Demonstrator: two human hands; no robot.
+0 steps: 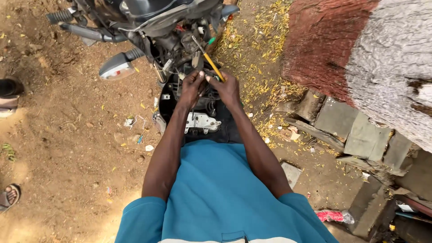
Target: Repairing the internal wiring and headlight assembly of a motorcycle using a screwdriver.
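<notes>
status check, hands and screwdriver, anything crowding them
Right hand gripping yellow-handled screwdriver, tip up in the motorcycle front. Left hand pinching a small part beside it. Loose wiring and turn signal close by.

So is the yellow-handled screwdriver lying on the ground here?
No, the yellow-handled screwdriver is gripped in the right hand, its shaft angled up into the motorcycle's front end, with the left hand close beside it.

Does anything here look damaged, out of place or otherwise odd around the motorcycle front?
Yes. The motorcycle's front is opened up, wiring exposed. A grey bracket hangs loose below both hands. The right hand holds a yellow-handled screwdriver; the left hand pinches a small part. Litter lies scattered on the dirt.
</notes>
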